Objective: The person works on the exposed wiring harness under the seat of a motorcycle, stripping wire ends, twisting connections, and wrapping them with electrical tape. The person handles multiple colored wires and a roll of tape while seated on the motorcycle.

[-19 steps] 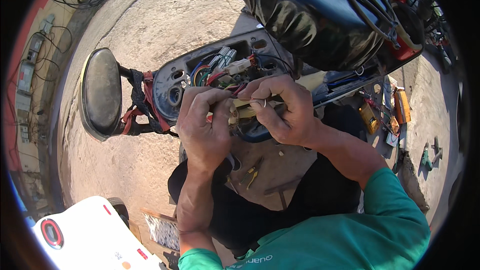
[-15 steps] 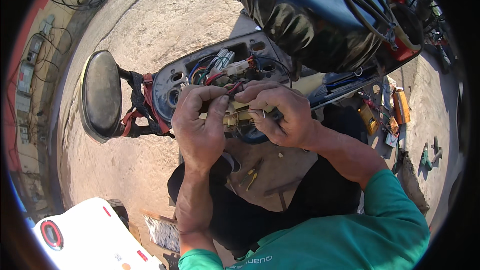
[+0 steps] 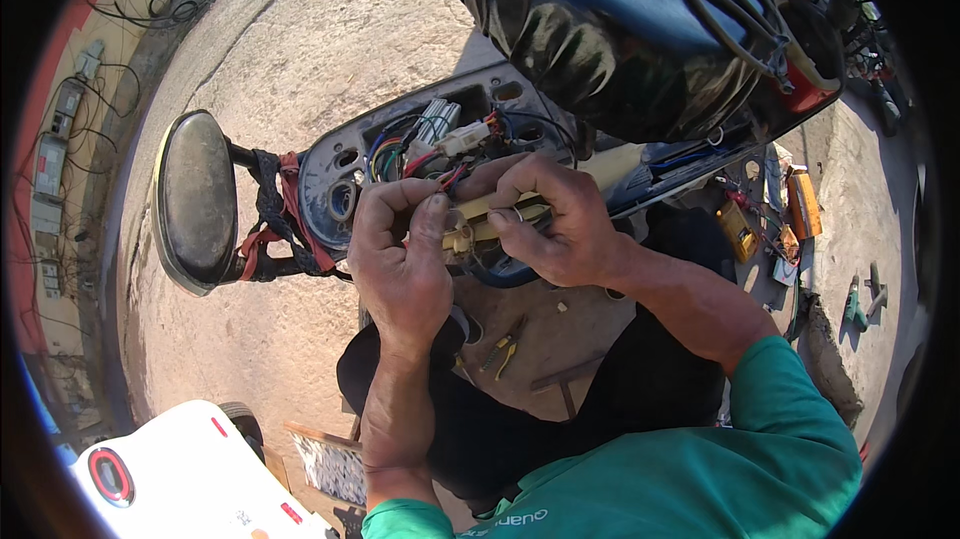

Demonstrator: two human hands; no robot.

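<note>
My left hand [image 3: 402, 264] is closed in a pinch, thumb against forefinger, on thin red and dark wires [image 3: 455, 177]. Close beside it, my right hand [image 3: 568, 224] has its fingers bent and drawn together on the same wires; a thin pale strand shows by its thumb. The exact spot where the wires meet is hidden by the fingertips. Just beyond lie a white plug connector [image 3: 466, 138] and a finned metal module [image 3: 437, 122], with coloured wires around them. All this sits in the opened grey plastic body [image 3: 325, 169] of a two-wheeler.
A padded backrest [image 3: 195, 204] stands at the left, tied with cloth strips. A black-covered seat [image 3: 590, 39] rises at the far right. Below lie yellow-handled pliers [image 3: 506, 357]. Rightward are a yellow meter [image 3: 738, 231] and a green tool [image 3: 855, 304]. A white vehicle panel [image 3: 170, 469] is at lower left.
My right hand has shifted slightly left and up, nearer my left hand. The left hand keeps its pinch. The whole view has tilted a little.
</note>
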